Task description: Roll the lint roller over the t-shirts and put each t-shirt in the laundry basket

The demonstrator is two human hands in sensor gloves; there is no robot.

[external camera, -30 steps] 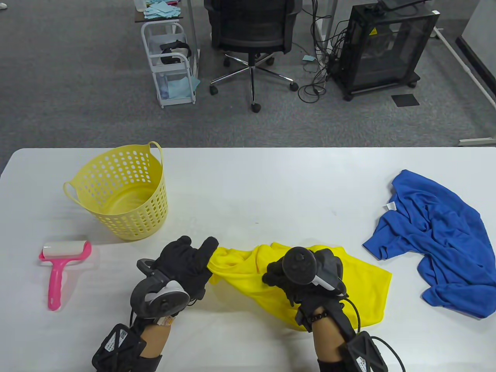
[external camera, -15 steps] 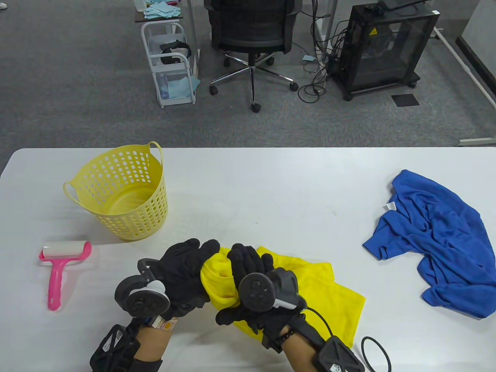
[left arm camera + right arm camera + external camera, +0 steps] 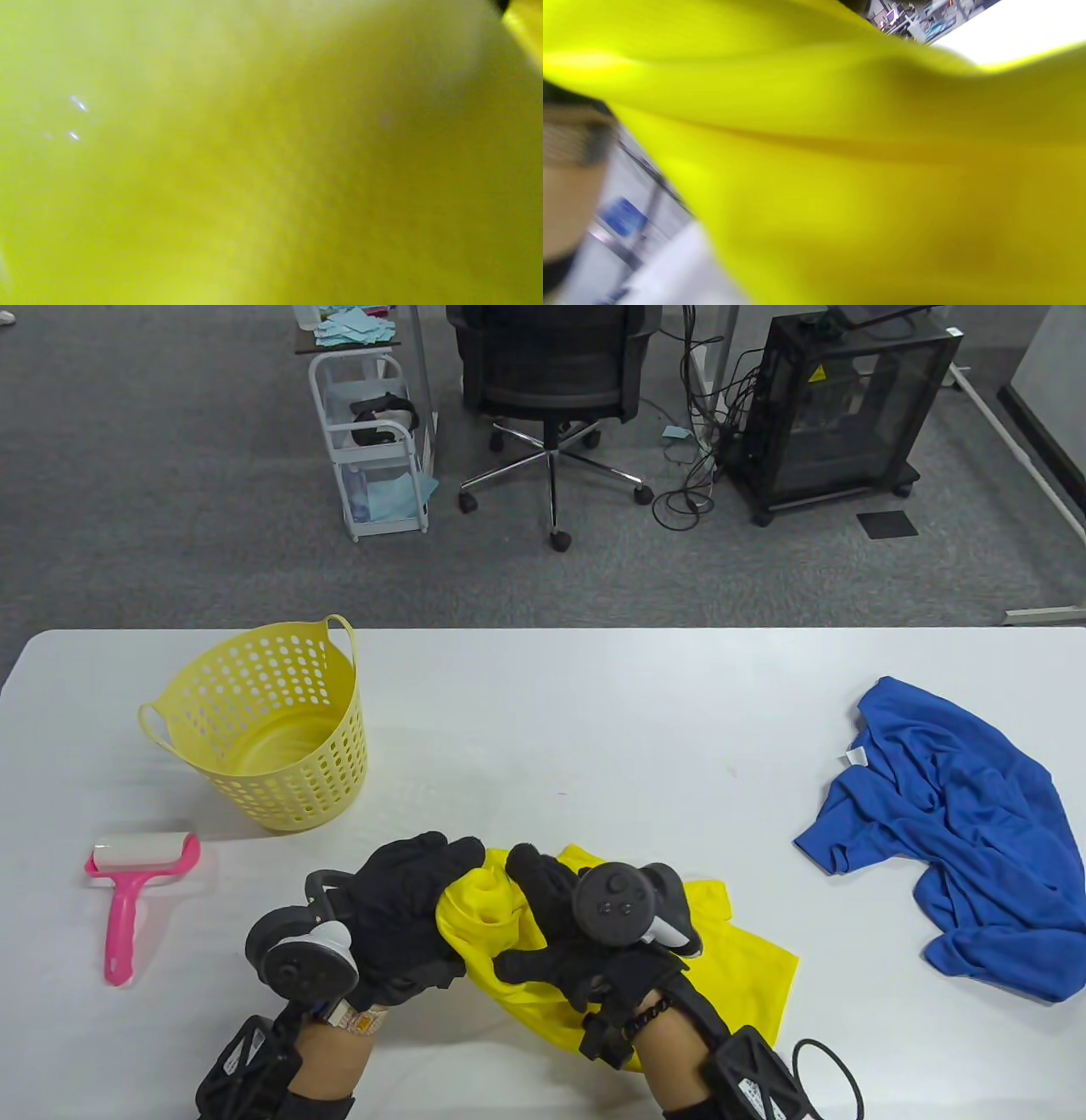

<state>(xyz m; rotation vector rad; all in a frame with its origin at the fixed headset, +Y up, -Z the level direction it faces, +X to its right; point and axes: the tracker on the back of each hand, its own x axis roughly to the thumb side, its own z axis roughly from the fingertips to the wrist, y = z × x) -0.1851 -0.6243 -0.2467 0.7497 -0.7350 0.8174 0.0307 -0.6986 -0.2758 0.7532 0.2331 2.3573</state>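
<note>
the yellow t-shirt (image 3: 738, 967) sits bunched at the near edge of the desk (image 3: 543, 712), gathered between both hands. the left hand (image 3: 407, 908) curls around its left end and the right hand (image 3: 568, 950) grips the bundle beside it. the laundry basket (image 3: 263, 721) stands behind, the lint roller (image 3: 136, 882) lies left, and the blue t-shirt (image 3: 950, 831) lies well apart at right.

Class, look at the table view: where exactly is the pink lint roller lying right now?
The pink lint roller lies flat near the table's left edge, just in front of the yellow laundry basket and left of the left hand, untouched.
</note>
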